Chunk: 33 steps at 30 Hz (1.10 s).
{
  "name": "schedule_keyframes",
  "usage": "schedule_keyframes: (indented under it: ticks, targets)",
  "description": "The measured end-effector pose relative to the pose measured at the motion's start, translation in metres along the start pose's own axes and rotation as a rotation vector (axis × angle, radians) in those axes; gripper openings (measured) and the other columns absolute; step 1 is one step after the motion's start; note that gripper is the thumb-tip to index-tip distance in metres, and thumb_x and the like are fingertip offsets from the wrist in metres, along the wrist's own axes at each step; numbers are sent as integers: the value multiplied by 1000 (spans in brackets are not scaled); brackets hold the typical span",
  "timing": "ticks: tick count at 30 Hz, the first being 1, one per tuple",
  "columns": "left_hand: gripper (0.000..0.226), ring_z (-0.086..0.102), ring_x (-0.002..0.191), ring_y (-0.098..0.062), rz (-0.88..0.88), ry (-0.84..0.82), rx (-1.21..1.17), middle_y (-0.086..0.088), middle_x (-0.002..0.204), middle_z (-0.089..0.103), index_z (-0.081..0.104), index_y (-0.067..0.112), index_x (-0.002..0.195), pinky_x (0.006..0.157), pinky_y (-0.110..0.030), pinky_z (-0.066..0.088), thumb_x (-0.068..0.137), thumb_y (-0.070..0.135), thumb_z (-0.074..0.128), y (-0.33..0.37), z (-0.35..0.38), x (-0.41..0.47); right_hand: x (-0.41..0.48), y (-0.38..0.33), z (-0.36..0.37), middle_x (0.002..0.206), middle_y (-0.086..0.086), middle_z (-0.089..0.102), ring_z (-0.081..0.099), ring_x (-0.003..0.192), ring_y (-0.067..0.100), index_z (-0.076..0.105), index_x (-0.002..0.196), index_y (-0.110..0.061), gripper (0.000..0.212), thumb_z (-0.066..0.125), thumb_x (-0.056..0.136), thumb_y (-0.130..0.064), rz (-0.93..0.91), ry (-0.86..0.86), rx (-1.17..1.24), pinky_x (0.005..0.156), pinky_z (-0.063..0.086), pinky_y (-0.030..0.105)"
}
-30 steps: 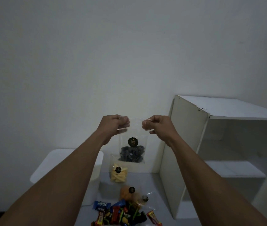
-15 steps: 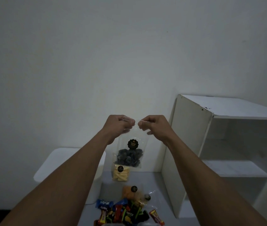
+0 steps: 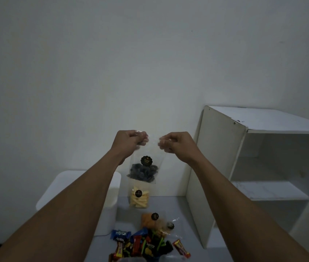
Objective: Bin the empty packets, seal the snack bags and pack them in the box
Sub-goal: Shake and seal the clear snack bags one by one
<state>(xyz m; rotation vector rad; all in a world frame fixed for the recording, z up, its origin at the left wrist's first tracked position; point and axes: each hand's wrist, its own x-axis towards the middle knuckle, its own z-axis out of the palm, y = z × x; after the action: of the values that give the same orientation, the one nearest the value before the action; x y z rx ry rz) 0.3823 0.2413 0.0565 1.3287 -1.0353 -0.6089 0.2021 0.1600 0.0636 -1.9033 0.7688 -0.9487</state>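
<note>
The white shelf unit [image 3: 223,159] stands open-fronted on the grey bench [image 3: 191,210], against the wall. Well to the left of the shelf unit sits a white container [image 3: 59,190] with rounded corners. Left of the shelf unit's near bottom corner lies a heap of coloured snack packets [image 3: 142,244]. Beside the shelf unit's side panel, raised clear of the bench, hangs a clear bag of dark snacks [image 3: 143,171]. The left hand [image 3: 129,143] has its grip pinched on the top corner farther from the shelf unit, the right hand [image 3: 178,144] on the nearer corner. Near the shelf unit's base, a bag of pale yellow sticks [image 3: 139,198] stands upright, and a bag of orange snacks [image 3: 149,220] lies nearer the heap.
</note>
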Motion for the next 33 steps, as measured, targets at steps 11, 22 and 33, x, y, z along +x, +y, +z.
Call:
schedule_keyframes:
  ticks: [11, 22, 33]
  targets:
    - [17, 70, 96, -15, -42, -3, -34, -4, 95, 76, 65, 11, 72, 85, -38, 56, 82, 17, 78, 0, 4, 9, 1, 5, -6, 87, 8, 76, 72, 80, 16, 72, 99, -6, 12, 67, 92, -13, 55, -9, 16, 75, 59, 34]
    - [41, 65, 87, -17, -82, 292, 299, -1, 91, 67, 65, 11, 93, 79, -30, 53, 76, 45, 80, -1, 29, 11, 4, 15, 11, 76, -8, 75, 71, 74, 8, 77, 86, -21, 16, 65, 91, -30, -34, 195, -298, 79, 60, 39]
    - [9, 74, 70, -20, -244, 17, -70, -18, 87, 74, 69, -7, 93, 67, -28, 61, 86, -5, 64, 1, 31, 10, -4, 12, 15, 86, -2, 77, 72, 79, 12, 79, 93, -15, 31, 70, 87, -43, -4, 90, -248, 75, 61, 34]
